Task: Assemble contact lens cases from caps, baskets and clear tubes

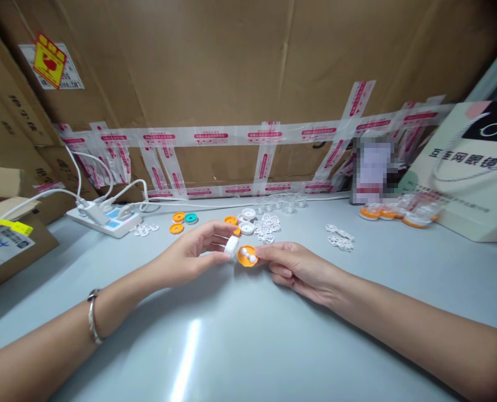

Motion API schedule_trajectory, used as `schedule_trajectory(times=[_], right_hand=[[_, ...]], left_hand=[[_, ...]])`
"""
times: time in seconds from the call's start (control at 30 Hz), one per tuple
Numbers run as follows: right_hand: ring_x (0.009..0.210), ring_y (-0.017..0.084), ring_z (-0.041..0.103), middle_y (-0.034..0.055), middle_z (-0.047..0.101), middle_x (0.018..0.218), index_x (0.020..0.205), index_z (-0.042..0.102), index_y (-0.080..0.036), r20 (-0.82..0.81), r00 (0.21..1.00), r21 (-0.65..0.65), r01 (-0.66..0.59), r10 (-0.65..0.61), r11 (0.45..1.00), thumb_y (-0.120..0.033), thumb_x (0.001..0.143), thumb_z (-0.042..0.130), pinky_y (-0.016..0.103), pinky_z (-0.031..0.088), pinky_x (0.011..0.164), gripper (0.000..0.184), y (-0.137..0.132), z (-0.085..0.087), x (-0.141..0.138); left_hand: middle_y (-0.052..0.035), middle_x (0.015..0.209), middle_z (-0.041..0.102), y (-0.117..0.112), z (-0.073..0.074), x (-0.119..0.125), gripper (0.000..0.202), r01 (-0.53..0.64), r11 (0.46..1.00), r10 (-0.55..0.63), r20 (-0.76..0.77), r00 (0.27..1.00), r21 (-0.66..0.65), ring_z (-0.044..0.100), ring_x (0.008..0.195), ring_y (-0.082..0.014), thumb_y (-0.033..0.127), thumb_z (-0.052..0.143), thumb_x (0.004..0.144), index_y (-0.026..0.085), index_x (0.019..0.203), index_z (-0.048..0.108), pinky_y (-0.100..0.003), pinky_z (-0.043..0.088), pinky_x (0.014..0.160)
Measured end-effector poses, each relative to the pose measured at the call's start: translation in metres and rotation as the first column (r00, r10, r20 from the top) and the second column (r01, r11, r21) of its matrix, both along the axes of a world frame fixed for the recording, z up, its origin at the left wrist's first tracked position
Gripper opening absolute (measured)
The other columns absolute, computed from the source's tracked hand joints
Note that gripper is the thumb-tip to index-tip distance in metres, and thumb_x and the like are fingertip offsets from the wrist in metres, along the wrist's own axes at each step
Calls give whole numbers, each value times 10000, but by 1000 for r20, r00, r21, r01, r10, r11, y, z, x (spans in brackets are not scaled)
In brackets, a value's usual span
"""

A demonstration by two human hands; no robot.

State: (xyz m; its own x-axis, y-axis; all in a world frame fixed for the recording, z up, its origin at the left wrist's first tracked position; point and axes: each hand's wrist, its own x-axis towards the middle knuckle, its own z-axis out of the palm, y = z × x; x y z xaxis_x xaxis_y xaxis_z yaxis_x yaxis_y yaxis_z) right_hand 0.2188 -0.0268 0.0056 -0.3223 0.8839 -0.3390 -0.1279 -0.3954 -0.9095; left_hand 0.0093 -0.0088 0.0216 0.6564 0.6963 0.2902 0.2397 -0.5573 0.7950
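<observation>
Between thumb and fingers, my left hand [196, 251] grips a white round cap [231, 247], turned on its edge. My right hand [300, 269] pinches an orange round cap [246, 262] by its right rim, the hollow side toward me. Inside that orange cap sits a small white piece [249, 255] with rounded knobs. The two caps are close together above the table, with a narrow gap between them. Just behind the hands lie more orange caps [231, 220], white round caps [247, 228] and a heap of flat white plastic pieces [267, 226].
A power strip [106, 219] with white cables stands at the left. A teal cap [191, 218] lies beside orange ones. Clear domes [290, 206] sit at the back. Right are assembled orange-based pieces [415, 218], a phone [372, 173] and a paper bag [469, 184]. Cardboard [231, 72] walls the back.
</observation>
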Motion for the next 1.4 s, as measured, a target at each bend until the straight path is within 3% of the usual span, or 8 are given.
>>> schedule_trajectory(times=[0.17, 0.4, 0.53, 0.73, 0.93, 1.4], right_hand=[[379, -3, 193, -39, 500, 554, 670, 620, -108, 1, 1000, 6, -6, 6, 1000, -251, 675, 676, 223, 106, 398, 153, 1, 0, -1], [382, -12, 202, -5, 570, 652, 686, 632, -95, -2, 1000, 25, 0, 0, 1000, -258, 666, 684, 222, 111, 394, 173, 1, 0, -1], [376, -9, 200, -36, 516, 574, 697, 638, -94, -1, 1000, 30, 15, -15, 999, -255, 658, 688, 217, 102, 391, 173, 1, -2, -1], [367, -15, 200, -14, 570, 615, 709, 646, -91, 1, 1000, 28, 20, -20, 999, -241, 673, 674, 212, 113, 385, 157, 1, -4, -1], [364, -19, 214, 27, 632, 714, 707, 646, -95, -1, 1000, 28, 25, -25, 999, -215, 700, 652, 211, 128, 384, 121, 1, -2, -3], [355, -14, 219, 35, 659, 704, 663, 638, -110, -22, 1000, 36, 18, -17, 999, -221, 706, 653, 219, 123, 391, 121, 1, -3, -2]], left_hand=[[-138, 1075, 620, 0, -5, 4, 274, 10, 998, -7, 59, 998, -55, 608, 994, -185, 121, 509, 840, 129, 1113, 498, -369, 511, 855], [-130, 1101, 613, -1, -4, 4, 270, -37, 999, 36, 46, 998, 5, 609, 994, -186, 132, 530, 833, 135, 1103, 522, -370, 510, 873], [-123, 1131, 596, -1, 0, 3, 301, -59, 997, 57, 33, 998, 56, 593, 1023, -192, 155, 539, 835, 147, 1135, 519, -372, 494, 902], [-102, 1171, 571, -3, -1, 4, 293, -63, 991, 71, -68, 995, 118, 556, 1079, -198, 159, 520, 845, 161, 1137, 536, -381, 465, 947], [-93, 1181, 571, -3, -5, 4, 302, -56, 984, 71, -87, 994, 170, 552, 1083, -194, 164, 523, 847, 180, 1149, 534, -382, 476, 936], [-84, 1145, 603, -3, -4, 6, 325, -40, 944, 100, -167, 981, 326, 570, 1031, -170, 153, 547, 836, 189, 1159, 543, -351, 509, 866]])
